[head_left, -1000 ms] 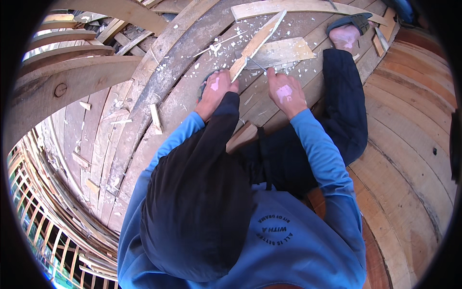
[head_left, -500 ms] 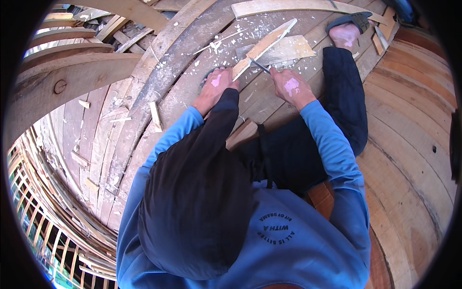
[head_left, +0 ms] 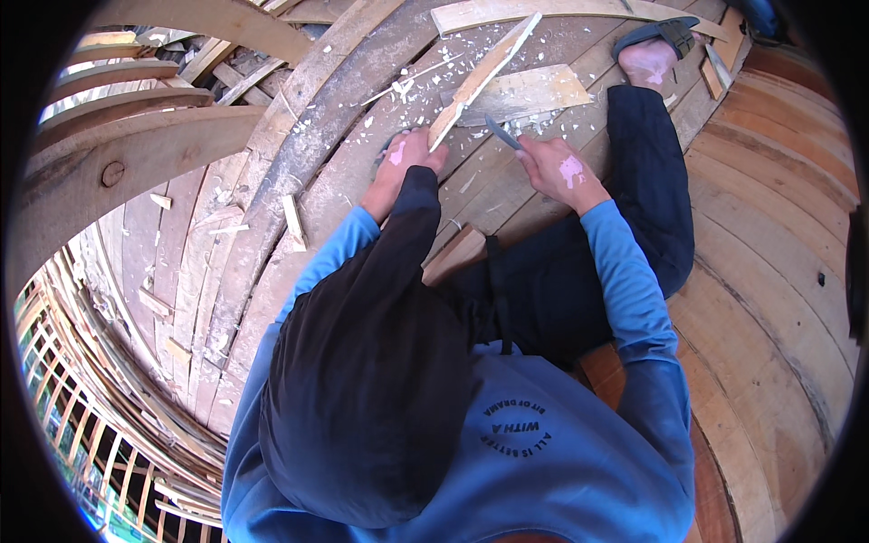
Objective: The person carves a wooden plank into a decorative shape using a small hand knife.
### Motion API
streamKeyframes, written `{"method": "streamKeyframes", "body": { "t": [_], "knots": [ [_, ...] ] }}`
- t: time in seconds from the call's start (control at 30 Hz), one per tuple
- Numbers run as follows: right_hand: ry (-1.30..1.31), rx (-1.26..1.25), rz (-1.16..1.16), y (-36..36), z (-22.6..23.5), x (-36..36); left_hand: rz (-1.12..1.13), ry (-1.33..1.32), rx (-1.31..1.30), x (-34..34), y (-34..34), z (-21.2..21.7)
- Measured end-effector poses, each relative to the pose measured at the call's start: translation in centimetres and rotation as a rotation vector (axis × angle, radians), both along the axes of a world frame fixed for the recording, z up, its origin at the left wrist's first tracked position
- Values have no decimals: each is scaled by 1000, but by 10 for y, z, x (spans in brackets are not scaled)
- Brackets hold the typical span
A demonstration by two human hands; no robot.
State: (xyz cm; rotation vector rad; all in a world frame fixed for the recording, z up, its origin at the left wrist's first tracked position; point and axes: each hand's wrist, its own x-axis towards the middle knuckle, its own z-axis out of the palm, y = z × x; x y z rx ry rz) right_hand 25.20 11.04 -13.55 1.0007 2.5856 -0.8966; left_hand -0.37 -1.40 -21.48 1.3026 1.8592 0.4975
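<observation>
My left hand (head_left: pixel 405 157) grips the near end of a long pale wooden slat (head_left: pixel 484 77) that slants up and away to the right. My right hand (head_left: pixel 554 168) is closed on the handle of a small dark-bladed tool (head_left: pixel 501 132), its blade pointing up-left toward the slat's lower part. A flat light board (head_left: pixel 525 90) lies under the slat, with pale wood chips (head_left: pixel 425 86) scattered around. My dark-trousered leg (head_left: pixel 643 163) stretches out to the right, foot in a sandal (head_left: pixel 656 41).
Curved wooden planks (head_left: pixel 299 154) of a boat hull run beneath me, with thick ribs (head_left: pixel 136 145) at the left. Small wood offcuts (head_left: pixel 292 220) lie on the planks. Smooth reddish planking (head_left: pixel 778 226) rises at the right. An open lattice of frames (head_left: pixel 81 425) shows at lower left.
The slat has swung to a steeper angle. My right hand has lifted off the boards and drawn the tool's blade toward the slat. My left hand has stayed on the slat's near end.
</observation>
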Motion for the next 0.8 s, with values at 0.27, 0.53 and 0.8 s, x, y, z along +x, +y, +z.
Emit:
{"method": "streamKeyframes", "body": {
  "t": [0.27, 0.53, 0.8],
  "knots": [
    [160, -761, -760, -22, -4, -1, 303, -1104, -333, -19, 7, 53],
    [522, -1115, -1089, -18, -2, 1, 78, -1035, -11, -37, 31, 100],
    [610, -1061, -1089, -19, 14, -3, 205, -1024, 170, -21, 43, 143]
  ]
}}
